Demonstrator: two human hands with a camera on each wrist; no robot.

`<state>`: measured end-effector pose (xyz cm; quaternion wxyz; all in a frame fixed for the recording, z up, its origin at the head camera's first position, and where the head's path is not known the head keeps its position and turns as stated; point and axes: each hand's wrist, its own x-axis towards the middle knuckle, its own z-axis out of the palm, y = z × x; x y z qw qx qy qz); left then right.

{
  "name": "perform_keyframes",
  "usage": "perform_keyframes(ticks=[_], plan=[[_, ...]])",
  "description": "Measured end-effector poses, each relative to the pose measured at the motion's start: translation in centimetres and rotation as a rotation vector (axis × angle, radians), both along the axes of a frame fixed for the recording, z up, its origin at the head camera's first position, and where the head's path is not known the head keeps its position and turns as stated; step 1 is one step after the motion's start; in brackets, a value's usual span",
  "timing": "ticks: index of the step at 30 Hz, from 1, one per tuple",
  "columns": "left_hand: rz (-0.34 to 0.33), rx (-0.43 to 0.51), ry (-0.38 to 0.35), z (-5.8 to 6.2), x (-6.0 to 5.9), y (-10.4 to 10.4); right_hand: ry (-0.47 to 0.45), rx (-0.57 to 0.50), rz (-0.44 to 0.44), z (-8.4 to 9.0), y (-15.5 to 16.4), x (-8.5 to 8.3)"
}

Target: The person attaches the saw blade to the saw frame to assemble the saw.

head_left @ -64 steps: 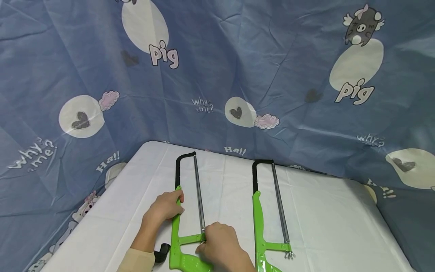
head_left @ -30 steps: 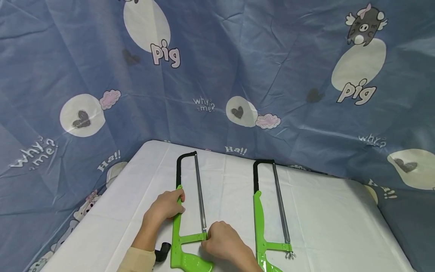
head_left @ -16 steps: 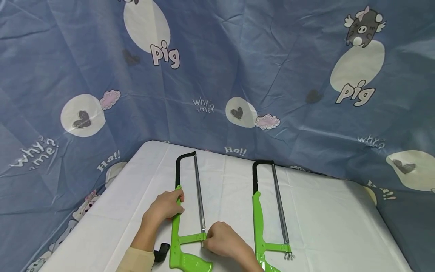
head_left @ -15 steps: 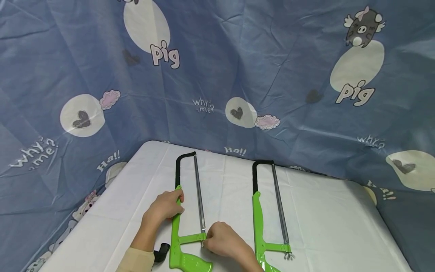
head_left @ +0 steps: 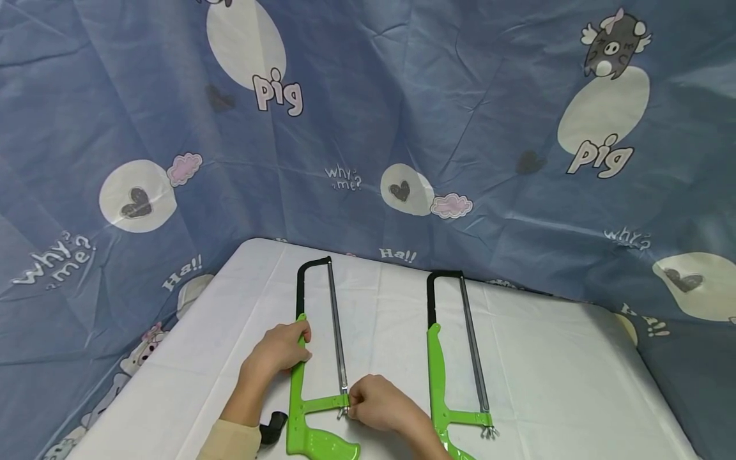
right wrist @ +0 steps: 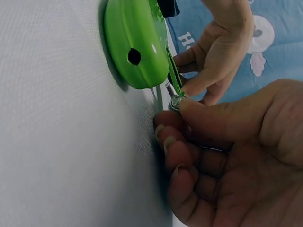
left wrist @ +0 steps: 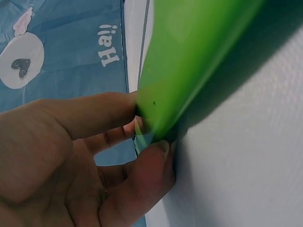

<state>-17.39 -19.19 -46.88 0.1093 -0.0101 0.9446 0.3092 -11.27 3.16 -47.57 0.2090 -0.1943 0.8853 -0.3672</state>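
Two green hacksaws lie side by side on a white table [head_left: 546,370]. My left hand [head_left: 278,350] grips the green frame of the left hacksaw [head_left: 301,383], thumb and fingers pinching its edge [left wrist: 161,109]. My right hand [head_left: 376,404] pinches the small metal nut [right wrist: 177,101] at the handle end of that saw's blade [head_left: 336,332], just past the green handle [right wrist: 135,47]. The right hacksaw [head_left: 439,377] lies untouched, its blade [head_left: 473,345] fitted and a metal wing nut [head_left: 489,432] at its near end.
A small black object [head_left: 273,427] lies by my left wrist near the table's front edge. A blue cartoon-printed cloth [head_left: 368,128] hangs behind and around the table.
My right hand has slid slightly right and turned at the nut, so the blade's end fitting now shows. The left hand and both saws stay put.
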Motion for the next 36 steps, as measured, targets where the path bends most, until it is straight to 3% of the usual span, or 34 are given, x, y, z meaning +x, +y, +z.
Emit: perform_keyframes(ticks=[4,7,15,27,36], plan=[[0.002,0.006,0.0,0.0,0.0,0.0,0.06,0.037,0.0,0.1,-0.1,0.2],[0.001,0.015,-0.005,-0.1,0.0,0.0,0.137,0.129,-0.022,0.6,-0.3,0.6],[-0.001,0.023,-0.005,0.0,-0.1,-0.1,0.435,0.389,-0.044,1.9,-2.0,2.0],[0.009,0.026,0.004,0.3,0.1,0.0,0.691,0.677,-0.041,0.6,-4.1,3.0],[0.01,0.024,0.013,0.0,0.0,-0.1,0.785,0.669,-0.043,0.1,-4.4,3.0]])
